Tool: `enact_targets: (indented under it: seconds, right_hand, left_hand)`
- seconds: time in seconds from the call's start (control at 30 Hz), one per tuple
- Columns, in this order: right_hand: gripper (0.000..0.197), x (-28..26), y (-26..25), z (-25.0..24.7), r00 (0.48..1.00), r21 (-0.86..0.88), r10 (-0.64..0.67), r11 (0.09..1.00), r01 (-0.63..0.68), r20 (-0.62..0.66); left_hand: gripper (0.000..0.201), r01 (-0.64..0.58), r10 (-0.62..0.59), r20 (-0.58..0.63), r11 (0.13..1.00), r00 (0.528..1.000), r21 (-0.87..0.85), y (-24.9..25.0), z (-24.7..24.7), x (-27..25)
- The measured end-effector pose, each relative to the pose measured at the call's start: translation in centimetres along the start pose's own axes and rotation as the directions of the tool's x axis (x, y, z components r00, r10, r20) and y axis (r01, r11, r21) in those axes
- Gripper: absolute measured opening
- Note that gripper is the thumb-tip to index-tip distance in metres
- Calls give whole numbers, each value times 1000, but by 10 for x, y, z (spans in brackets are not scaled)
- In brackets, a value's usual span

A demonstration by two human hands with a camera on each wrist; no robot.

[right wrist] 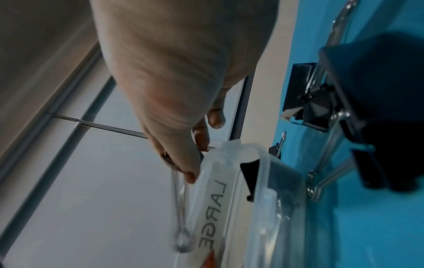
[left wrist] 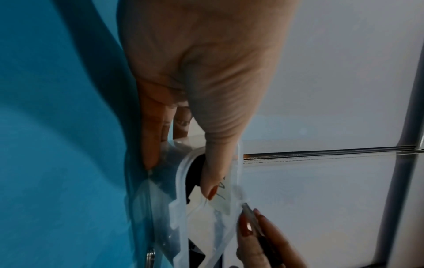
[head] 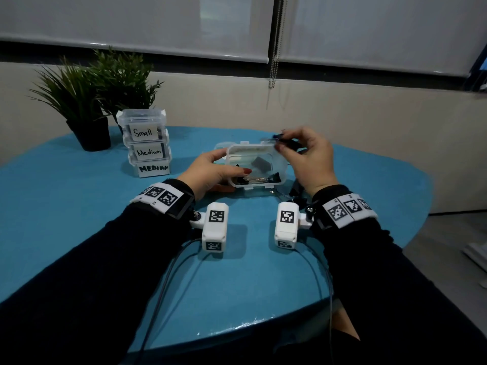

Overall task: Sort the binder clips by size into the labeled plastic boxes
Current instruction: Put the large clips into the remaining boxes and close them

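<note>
— Sleeves nearest; what has each grip got?
— Left hand (head: 210,168) clasps the open LARGE box (head: 257,167) on the bench (head: 79,206); right hand (head: 307,156) pinches a binder clip (head: 286,143) over its rim; loose clips (head: 296,192) lie beside.

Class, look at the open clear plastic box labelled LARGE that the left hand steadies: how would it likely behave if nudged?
The LARGE box looks thin-walled, so probably light and apt to slide on the smooth blue table; perhaps that is why the left hand grips it. The binder clips inside would likely rattle and shift. Low and wide, it seems unlikely to tip.
</note>
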State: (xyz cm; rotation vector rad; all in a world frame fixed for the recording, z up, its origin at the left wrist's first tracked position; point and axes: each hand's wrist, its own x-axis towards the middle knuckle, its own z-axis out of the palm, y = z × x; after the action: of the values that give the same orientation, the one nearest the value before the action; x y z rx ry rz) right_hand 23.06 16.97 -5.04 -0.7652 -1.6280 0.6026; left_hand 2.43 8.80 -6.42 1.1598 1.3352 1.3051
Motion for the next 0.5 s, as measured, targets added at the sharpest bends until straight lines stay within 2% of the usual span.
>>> enact_targets:
  seconds: [0.07,0.17,0.23,0.3,0.37,0.5]
  right_hand:
    - [18,-3,-2,5,996,-16,-71,997,72,53]
    - [14,-1,0,5,985,-8,-164,986,164,47]
    - [15,0,3,4,977,-107,-170,977,184,127]
    - [15,2,7,5,967,-316,-107,932,178,230]
    - [14,3,8,5,967,-472,-8,872,131,254]
    - [8,-2,-2,3,934,-634,167,769,77,316]
  left_hand:
    - [58,3,-3,4,1000,1000,-7,0,0,0]
    - [57,6,-6,1,1000,1000,-21,1,0,-1]
    - [57,3,-3,-3,1000,1000,-12,0,1,0]
    - [59,4,-4,-2,1000,1000,-6,0,1,1]
    - [61,6,-6,-1,1000,1000,-4,0,1,2]
    - [61,3,-3,-12,1000,1000,1,1,3,2]
